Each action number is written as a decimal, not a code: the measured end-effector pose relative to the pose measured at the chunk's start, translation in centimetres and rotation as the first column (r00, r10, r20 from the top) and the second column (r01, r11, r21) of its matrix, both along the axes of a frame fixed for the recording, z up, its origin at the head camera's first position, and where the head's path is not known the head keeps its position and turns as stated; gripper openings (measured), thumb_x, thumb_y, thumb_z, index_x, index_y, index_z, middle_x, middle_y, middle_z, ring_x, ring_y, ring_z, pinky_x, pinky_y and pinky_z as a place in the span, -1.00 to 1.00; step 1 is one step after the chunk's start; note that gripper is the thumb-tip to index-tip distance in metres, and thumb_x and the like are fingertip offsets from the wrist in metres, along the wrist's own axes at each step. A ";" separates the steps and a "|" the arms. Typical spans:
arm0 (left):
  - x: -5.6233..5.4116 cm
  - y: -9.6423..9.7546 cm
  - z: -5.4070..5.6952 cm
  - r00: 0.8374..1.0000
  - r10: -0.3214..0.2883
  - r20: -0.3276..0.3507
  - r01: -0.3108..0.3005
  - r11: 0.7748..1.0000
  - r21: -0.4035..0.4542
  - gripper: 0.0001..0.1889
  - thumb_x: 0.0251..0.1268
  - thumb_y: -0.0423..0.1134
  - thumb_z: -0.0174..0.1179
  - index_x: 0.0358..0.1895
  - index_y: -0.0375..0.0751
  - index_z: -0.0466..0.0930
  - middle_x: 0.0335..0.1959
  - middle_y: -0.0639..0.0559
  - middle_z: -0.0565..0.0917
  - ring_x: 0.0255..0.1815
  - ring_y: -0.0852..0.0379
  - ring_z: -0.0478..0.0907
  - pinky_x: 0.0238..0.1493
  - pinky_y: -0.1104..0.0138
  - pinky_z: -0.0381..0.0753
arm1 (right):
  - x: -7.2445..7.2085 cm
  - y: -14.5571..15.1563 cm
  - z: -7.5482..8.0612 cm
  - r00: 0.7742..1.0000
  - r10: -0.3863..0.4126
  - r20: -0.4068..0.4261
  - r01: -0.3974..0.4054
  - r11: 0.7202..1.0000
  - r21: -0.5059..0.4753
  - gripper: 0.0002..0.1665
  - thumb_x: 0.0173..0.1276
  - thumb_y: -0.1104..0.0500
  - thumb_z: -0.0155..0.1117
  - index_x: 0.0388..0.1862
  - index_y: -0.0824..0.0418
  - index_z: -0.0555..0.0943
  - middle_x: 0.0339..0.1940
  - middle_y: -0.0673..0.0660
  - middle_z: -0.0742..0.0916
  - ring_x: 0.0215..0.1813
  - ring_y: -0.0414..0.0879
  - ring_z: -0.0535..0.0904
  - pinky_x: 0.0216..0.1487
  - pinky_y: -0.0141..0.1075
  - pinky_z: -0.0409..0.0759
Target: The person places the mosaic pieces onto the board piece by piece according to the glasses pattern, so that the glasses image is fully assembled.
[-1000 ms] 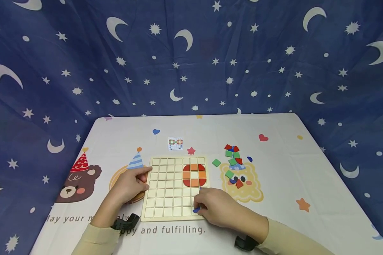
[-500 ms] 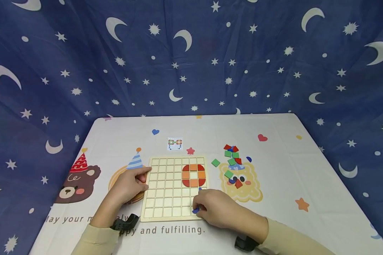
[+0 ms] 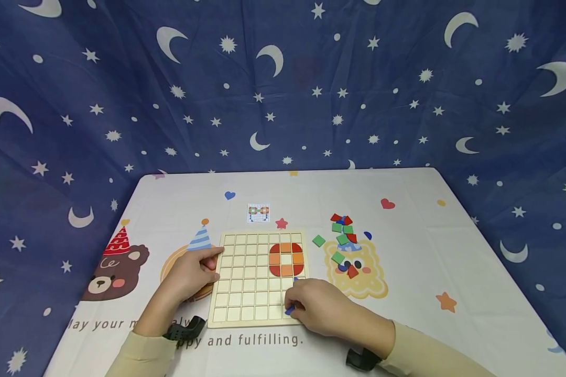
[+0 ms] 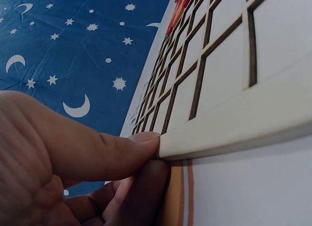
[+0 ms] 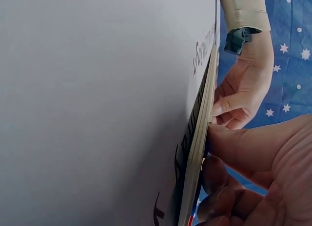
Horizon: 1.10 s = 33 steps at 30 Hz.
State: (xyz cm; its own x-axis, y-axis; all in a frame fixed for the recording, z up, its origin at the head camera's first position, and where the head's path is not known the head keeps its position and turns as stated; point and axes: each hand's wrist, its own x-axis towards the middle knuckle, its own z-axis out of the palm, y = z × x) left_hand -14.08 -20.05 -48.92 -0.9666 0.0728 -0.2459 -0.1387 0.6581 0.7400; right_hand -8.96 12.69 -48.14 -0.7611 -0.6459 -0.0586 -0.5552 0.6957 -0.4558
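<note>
A pale wooden grid board lies on the table. Red and orange tiles form a ring in its upper right cells. Over the board's lower right corner, my right hand pinches a small blue tile between thumb and fingertips; most of the tile is hidden. Another bit of blue shows just above that hand. My left hand rests against the board's left edge, index finger and thumb touching it apart from each other. In the left wrist view the thumb presses the board's edge.
Loose green, red and blue tiles are scattered right of the board. A small printed pattern card lies behind it. The white tablecloth carries printed cartoons and lettering. A starry blue curtain hangs behind.
Both hands keep almost the same places. The right hand still holds the blue tile at the lower right corner; the view shifts very slightly.
</note>
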 end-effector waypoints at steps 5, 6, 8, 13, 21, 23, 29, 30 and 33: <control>0.0 0.0 0.0 1.000 -0.001 -0.006 0.001 1.000 -0.004 -0.31 0.16 -0.43 0.45 0.45 -0.15 0.62 -0.19 -0.05 0.61 -0.32 0.07 0.51 -0.32 0.33 0.49 | 0.0 0.1 -0.1 1.000 0.005 -0.006 -0.005 1.000 0.006 -0.83 0.34 0.20 0.53 -0.30 -0.11 0.76 -0.39 -0.28 0.62 -0.33 -0.38 0.46 -0.23 -0.45 0.51; 0.0 0.0 0.0 1.000 -0.002 -0.007 0.002 1.000 -0.006 -0.31 0.16 -0.43 0.46 0.45 -0.15 0.63 -0.19 -0.05 0.61 -0.32 0.08 0.50 -0.32 0.34 0.49 | 0.0 0.1 -0.1 1.000 0.004 -0.002 -0.004 1.000 0.006 -0.83 0.34 0.20 0.53 -0.30 -0.12 0.76 -0.39 -0.28 0.61 -0.34 -0.38 0.46 -0.23 -0.45 0.51; 0.1 0.0 0.0 1.000 -0.005 -0.008 0.005 1.000 -0.010 -0.31 0.15 -0.44 0.47 0.45 -0.16 0.63 -0.20 -0.05 0.61 -0.32 0.08 0.50 -0.32 0.34 0.48 | 0.0 0.0 -0.2 1.000 0.003 0.006 -0.003 1.000 0.006 -0.84 0.35 0.19 0.52 -0.30 -0.12 0.76 -0.39 -0.29 0.62 -0.34 -0.38 0.46 -0.22 -0.46 0.51; 0.2 0.0 -0.1 1.000 -0.007 -0.014 0.007 1.000 -0.018 -0.30 0.13 -0.44 0.49 0.43 -0.18 0.64 -0.20 -0.06 0.62 -0.31 0.09 0.50 -0.32 0.35 0.47 | 0.0 0.0 -0.1 1.000 0.007 0.016 -0.008 1.000 0.005 -0.84 0.36 0.18 0.53 -0.30 -0.11 0.75 -0.38 -0.29 0.62 -0.34 -0.37 0.46 -0.22 -0.46 0.51; -0.1 0.0 -0.2 1.000 -0.005 -0.020 0.005 1.000 -0.019 -0.30 0.15 -0.44 0.48 0.45 -0.16 0.63 -0.20 -0.05 0.62 -0.33 0.09 0.50 -0.32 0.35 0.48 | -0.2 -0.1 -0.1 1.000 -0.010 0.028 0.009 1.000 0.020 -0.85 0.37 0.16 0.53 -0.30 -0.13 0.75 -0.40 -0.29 0.60 -0.35 -0.36 0.46 -0.24 -0.45 0.49; -0.1 -0.1 -0.2 1.000 0.004 -0.017 -0.004 1.000 -0.022 -0.30 0.15 -0.44 0.47 0.44 -0.13 0.63 -0.20 -0.05 0.62 -0.32 0.09 0.50 -0.33 0.35 0.48 | -0.2 0.0 -0.1 0.999 -0.008 0.038 0.007 1.000 0.018 -0.85 0.37 0.15 0.53 -0.29 -0.13 0.75 -0.39 -0.29 0.61 -0.34 -0.36 0.46 -0.23 -0.45 0.50; 0.0 -0.1 -0.3 1.000 0.007 -0.004 -0.007 1.000 -0.024 -0.31 0.17 -0.43 0.47 0.46 -0.11 0.63 -0.18 -0.05 0.62 -0.31 0.08 0.50 -0.33 0.32 0.49 | -0.5 0.5 0.3 0.999 -0.014 0.039 0.013 1.000 0.017 -0.88 0.39 0.14 0.52 -0.19 -0.10 0.75 -0.41 -0.27 0.59 -0.34 -0.34 0.46 -0.23 -0.42 0.47; 0.0 -0.1 -0.3 1.000 0.005 -0.004 -0.005 1.000 -0.022 -0.31 0.17 -0.42 0.47 0.46 -0.11 0.63 -0.18 -0.05 0.62 -0.31 0.08 0.50 -0.33 0.32 0.49 | -0.5 0.7 0.5 0.999 -0.029 0.035 0.028 0.999 0.015 -0.88 0.39 0.15 0.52 -0.19 -0.09 0.75 -0.43 -0.26 0.58 -0.34 -0.33 0.46 -0.23 -0.42 0.46; 0.0 -0.1 -0.3 1.000 0.004 -0.007 -0.004 1.000 -0.020 -0.30 0.16 -0.42 0.46 0.45 -0.11 0.63 -0.19 -0.05 0.62 -0.32 0.08 0.50 -0.33 0.33 0.48 | -0.7 1.3 1.1 0.996 -0.085 0.023 0.085 0.996 -0.002 -0.88 0.39 0.18 0.50 -0.18 -0.06 0.77 -0.45 -0.24 0.57 -0.35 -0.30 0.47 -0.26 -0.41 0.47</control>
